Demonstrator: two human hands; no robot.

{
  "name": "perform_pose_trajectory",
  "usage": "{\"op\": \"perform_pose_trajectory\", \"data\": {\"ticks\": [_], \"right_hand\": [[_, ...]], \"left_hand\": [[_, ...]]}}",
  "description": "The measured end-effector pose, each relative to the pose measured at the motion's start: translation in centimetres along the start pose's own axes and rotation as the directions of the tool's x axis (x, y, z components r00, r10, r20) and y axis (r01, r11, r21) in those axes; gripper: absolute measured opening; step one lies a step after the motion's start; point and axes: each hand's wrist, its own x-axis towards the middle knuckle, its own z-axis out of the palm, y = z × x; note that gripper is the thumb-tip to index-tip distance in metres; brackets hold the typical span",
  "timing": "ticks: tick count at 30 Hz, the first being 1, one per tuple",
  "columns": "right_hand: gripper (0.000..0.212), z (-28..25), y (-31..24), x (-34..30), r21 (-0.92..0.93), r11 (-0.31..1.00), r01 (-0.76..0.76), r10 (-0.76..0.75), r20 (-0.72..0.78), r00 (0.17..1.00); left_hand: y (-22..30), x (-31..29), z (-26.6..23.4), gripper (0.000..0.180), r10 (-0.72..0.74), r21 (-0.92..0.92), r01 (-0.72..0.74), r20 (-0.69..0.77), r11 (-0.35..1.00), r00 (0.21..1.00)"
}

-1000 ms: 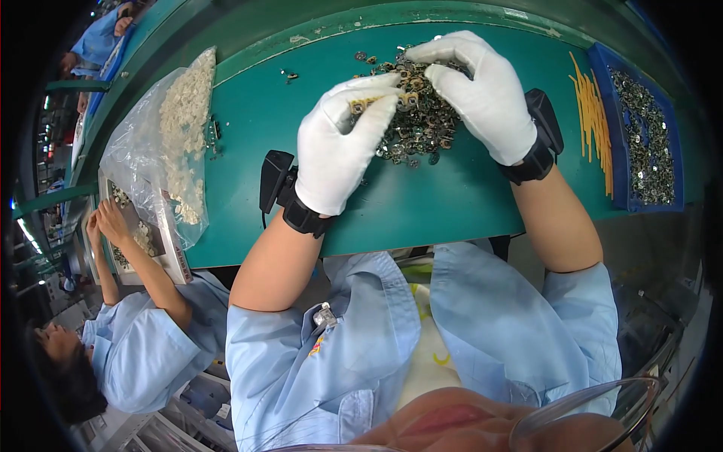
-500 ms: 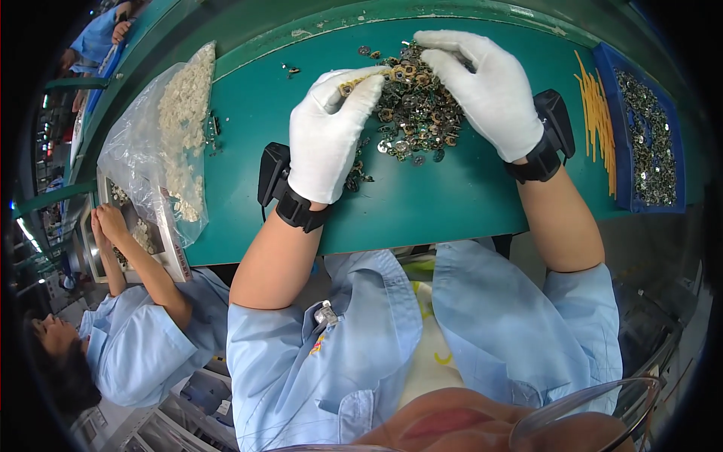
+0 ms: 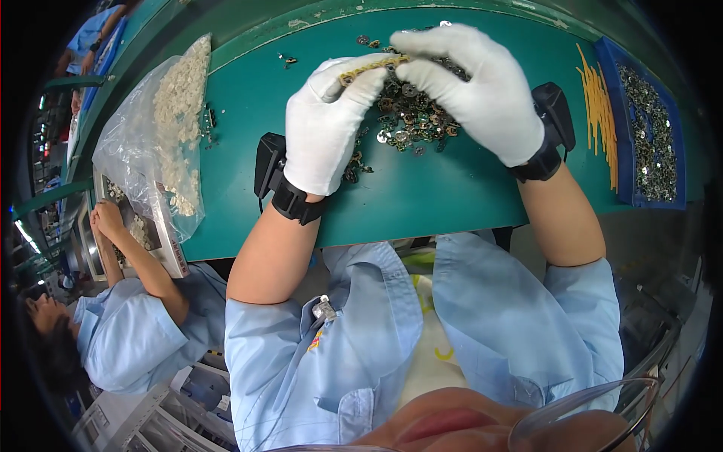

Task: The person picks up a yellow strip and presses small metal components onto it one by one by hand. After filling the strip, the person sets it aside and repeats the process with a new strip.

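A thin yellow strip (image 3: 367, 69) with small dark parts along it is pinched between the thumb and fingers of my left hand (image 3: 325, 124), which wears a white glove. At the strip's far right end, the curled thumb and fingers of my gloved right hand (image 3: 482, 94) close around it. Any small part between those right fingertips is hidden. Beneath both hands spreads a pile of small metal and dark components (image 3: 422, 117), some of them round discs. The right hand covers the pile's upper right side.
Several yellow strips (image 3: 597, 120) lie right, beside a blue tray (image 3: 616, 124) of small metal parts. A clear bag (image 3: 124, 128) of whitish pieces sits left on the green table (image 3: 256, 113). Loose parts lie near it. A co-worker (image 3: 143, 331) sits at the left.
My right hand has moved left from the pile to the end of the yellow strip. My left hand still holds the strip and has shifted slightly up and left.
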Motion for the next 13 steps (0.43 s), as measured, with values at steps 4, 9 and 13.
{"op": "perform_pose_trajectory", "data": {"ticks": [4,9,13], "right_hand": [[0.018,0.4,0.2,-0.5,0.065,0.996,-0.064,0.063,0.017,0.998],[0.015,0.6,0.1,-0.8,0.117,0.975,-0.187,0.194,-0.055,0.979],[0.014,0.8,0.5,-1.0,0.010,0.994,-0.109,0.110,-0.122,0.986]], "left_hand": [[0.2,0.0,0.3,0.021,0.065,-0.014,-0.064,0.020,0.998,0.998],[0.1,-0.1,0.1,0.021,0.156,0.130,-0.156,0.012,0.979,0.988],[-0.8,-0.6,0.1,0.022,0.292,0.360,-0.295,0.065,0.885,0.954]]}}
